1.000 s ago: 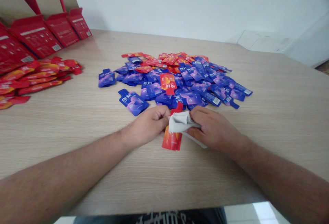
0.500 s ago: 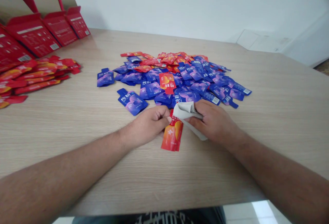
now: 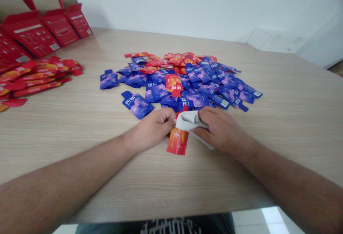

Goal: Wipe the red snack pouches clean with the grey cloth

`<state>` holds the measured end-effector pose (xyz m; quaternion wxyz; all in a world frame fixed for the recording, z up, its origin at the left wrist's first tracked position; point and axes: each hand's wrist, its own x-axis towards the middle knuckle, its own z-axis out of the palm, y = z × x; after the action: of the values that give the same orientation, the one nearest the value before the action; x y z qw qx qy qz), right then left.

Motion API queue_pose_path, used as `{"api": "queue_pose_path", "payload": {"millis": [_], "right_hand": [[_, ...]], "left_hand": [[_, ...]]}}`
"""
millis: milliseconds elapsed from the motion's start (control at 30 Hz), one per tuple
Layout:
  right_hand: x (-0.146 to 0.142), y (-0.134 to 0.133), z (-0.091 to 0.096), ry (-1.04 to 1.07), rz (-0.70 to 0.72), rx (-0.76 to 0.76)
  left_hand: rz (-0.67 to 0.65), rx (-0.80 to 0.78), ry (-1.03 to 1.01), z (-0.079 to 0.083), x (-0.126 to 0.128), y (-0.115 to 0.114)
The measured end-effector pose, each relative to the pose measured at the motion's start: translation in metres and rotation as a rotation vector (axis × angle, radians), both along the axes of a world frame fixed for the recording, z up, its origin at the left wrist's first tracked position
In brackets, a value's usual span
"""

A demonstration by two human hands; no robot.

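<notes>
My left hand (image 3: 152, 128) pinches the edge of a red and orange pouch (image 3: 178, 141) that lies on the wooden table (image 3: 80, 126). My right hand (image 3: 218, 128) is closed on a crumpled grey cloth (image 3: 187, 119) pressed against the upper part of that pouch. Just beyond both hands lies a heap of blue and red pouches (image 3: 187, 80). One blue pouch (image 3: 137, 104) sits alone to the left of the heap, close to my left hand.
A stack of red pouches (image 3: 34, 78) lies at the left edge of the table. Behind it stand open red cardboard boxes (image 3: 40, 30). A white wall runs behind the table. Bare wood shows at the right and in front.
The cloth in my right hand slid up the red pouch and then back down. The pouch shifted slightly under it. My left hand kept its pinch.
</notes>
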<state>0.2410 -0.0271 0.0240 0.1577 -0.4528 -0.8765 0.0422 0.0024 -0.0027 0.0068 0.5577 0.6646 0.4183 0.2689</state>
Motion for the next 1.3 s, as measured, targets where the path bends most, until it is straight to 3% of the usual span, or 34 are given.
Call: {"api": "queue_pose_path", "payload": {"millis": [133,200,367,433,633,800,867,1000,1067,1233,1300], "right_hand": [[-0.010,-0.014,0.003,-0.025,0.221,-0.066],[-0.011,-0.017,0.005,-0.044,0.250,-0.065],[-0.001,-0.003,0.003,-0.001,-0.014,0.028],[-0.001,-0.003,0.001,0.012,-0.019,0.032],[-0.013,-0.020,0.004,-0.045,0.265,-0.046],[-0.003,-0.007,0.002,-0.001,0.025,0.041],[-0.003,-0.005,0.001,0.009,0.007,0.040],[-0.012,-0.018,0.001,-0.022,0.229,-0.027],[-0.013,-0.020,0.001,-0.031,0.272,-0.034],[-0.001,-0.004,-0.001,0.029,0.008,0.054],[-0.001,-0.002,-0.001,0.037,0.003,0.042]], "left_hand": [[0.010,0.012,-0.011,0.000,0.001,-0.001],[-0.001,0.018,-0.015,0.000,0.001,0.000],[-0.013,-0.014,-0.017,0.000,0.001,0.001],[-0.010,-0.026,-0.027,-0.001,0.001,0.001],[0.011,-0.078,-0.112,-0.005,0.002,0.001],[0.014,-0.046,-0.090,-0.004,0.002,0.001],[0.017,-0.045,-0.078,-0.005,0.002,0.001],[0.022,-0.058,-0.114,-0.007,0.002,0.002],[0.015,-0.059,-0.123,-0.007,0.002,0.001],[-0.005,-0.055,-0.109,-0.005,0.001,0.001],[0.001,-0.047,-0.099,-0.005,0.001,0.001]]}}
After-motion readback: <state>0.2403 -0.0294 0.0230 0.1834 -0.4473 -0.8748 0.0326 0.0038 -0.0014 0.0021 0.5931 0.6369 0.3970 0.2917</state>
